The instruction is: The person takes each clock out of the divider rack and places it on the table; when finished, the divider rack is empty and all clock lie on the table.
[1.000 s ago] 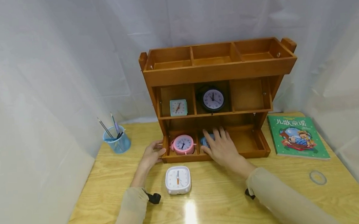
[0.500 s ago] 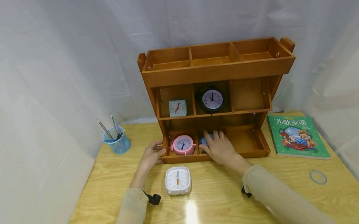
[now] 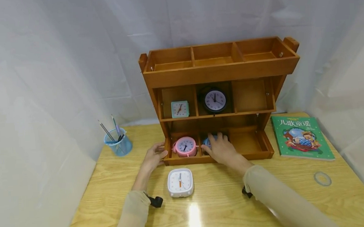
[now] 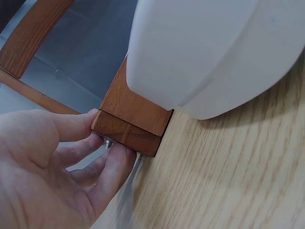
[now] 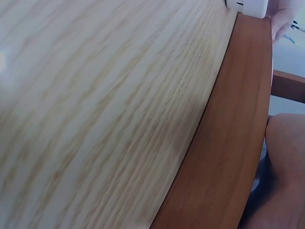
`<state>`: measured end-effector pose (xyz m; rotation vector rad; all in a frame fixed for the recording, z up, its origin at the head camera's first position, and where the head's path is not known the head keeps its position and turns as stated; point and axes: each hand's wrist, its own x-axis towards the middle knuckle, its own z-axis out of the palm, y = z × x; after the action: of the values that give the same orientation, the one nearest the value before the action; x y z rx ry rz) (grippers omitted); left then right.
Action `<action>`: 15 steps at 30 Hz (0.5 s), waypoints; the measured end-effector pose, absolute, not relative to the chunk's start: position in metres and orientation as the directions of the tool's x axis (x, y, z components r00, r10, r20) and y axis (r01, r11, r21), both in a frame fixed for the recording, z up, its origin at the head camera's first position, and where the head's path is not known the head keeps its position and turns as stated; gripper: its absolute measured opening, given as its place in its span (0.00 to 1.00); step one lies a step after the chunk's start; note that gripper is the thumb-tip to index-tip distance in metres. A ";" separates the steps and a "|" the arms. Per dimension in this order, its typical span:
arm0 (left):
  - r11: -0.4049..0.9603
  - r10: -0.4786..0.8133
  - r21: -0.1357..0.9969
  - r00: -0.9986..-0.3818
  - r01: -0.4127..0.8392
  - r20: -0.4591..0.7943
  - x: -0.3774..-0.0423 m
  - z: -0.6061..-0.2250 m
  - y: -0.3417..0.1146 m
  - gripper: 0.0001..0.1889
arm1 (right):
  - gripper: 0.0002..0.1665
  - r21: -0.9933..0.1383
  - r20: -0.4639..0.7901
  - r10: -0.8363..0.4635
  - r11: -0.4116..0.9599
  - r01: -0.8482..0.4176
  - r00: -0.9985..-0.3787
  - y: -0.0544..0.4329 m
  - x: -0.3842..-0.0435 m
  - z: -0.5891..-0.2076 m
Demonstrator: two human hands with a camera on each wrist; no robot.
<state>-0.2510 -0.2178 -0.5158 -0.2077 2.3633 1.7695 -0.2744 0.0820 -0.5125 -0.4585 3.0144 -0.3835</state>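
A brown wooden shelf rack [image 3: 223, 73] with three tiers stands at the back of the table. My right hand [image 3: 222, 150] reaches into its bottom middle compartment and grips a blue alarm clock [image 3: 206, 143], mostly hidden under the fingers. My left hand [image 3: 153, 156] holds the rack's lower left front corner; in the left wrist view its thumb and fingers pinch the wooden end [image 4: 126, 133]. Beside the blue clock, a pink alarm clock [image 3: 186, 147] occupies the bottom left compartment. In front of the rack, a white square clock [image 3: 180, 182] lies face up on the table.
On the middle tier sit a small teal-framed clock [image 3: 180, 109] and a black round clock [image 3: 215, 100]. A blue pen cup [image 3: 123, 146] stands at left. To the right lie a green children's book [image 3: 302, 138] and a grey ring [image 3: 322, 179].
My right hand has shifted slightly left and its fingers have drawn in around the blue alarm clock. The left hand stays at the rack's corner.
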 end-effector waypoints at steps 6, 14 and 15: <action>0.274 -0.005 0.936 -0.974 -0.220 -0.228 -0.253 -0.517 -0.219 0.26 | 0.47 -0.268 -0.078 -0.247 0.938 -0.218 -0.966 0.080 -0.276 -0.511; 0.280 -0.010 0.935 -0.974 -0.219 -0.225 -0.251 -0.517 -0.219 0.26 | 0.46 -0.303 -0.105 -0.195 0.940 -0.156 -0.975 0.076 -0.274 -0.505; 0.280 -0.008 0.935 -0.975 -0.216 -0.223 -0.250 -0.516 -0.219 0.26 | 0.46 -0.316 -0.108 -0.189 0.938 -0.146 -0.976 0.076 -0.274 -0.504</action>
<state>-0.2504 -0.2190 -0.5163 -0.2103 2.3682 1.7749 -0.2744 0.0760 -0.5043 -0.2567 2.9573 -0.4665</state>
